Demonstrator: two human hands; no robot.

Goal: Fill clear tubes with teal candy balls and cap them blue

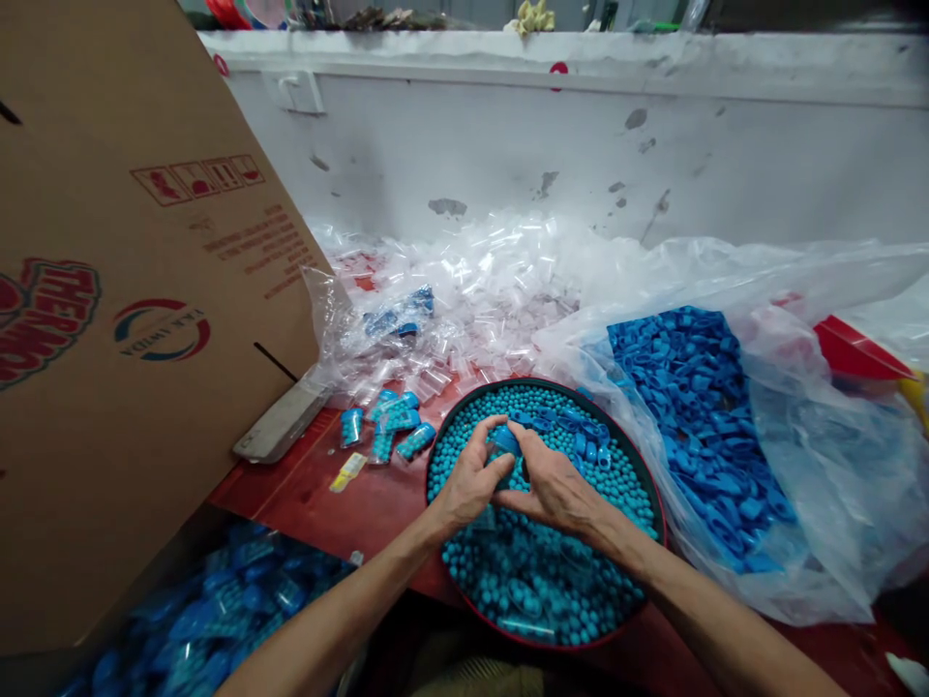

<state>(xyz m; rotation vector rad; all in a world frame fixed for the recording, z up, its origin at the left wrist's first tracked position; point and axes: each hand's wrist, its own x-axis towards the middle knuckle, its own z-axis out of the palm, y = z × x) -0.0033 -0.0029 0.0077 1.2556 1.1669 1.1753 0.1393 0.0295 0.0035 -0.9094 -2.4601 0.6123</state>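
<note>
Above a round, dark-rimmed tray, my left hand and my right hand meet around a small clear container with a blue cap. Fingers of both hands are closed on it and hide much of its body. Turquoise beads fill the tray. Several blue plastic caps lie on the beads behind my right hand. Clear tubes rest among the beads near the tray's front edge. Left of the tray, several containers filled with turquoise beads lie on the red table.
A large cardboard box stands at left beside a grey phone-like object. Clear plastic tubes are heaped against the white wall. At right, a clear bag holds blue caps. Filled containers lie below at left.
</note>
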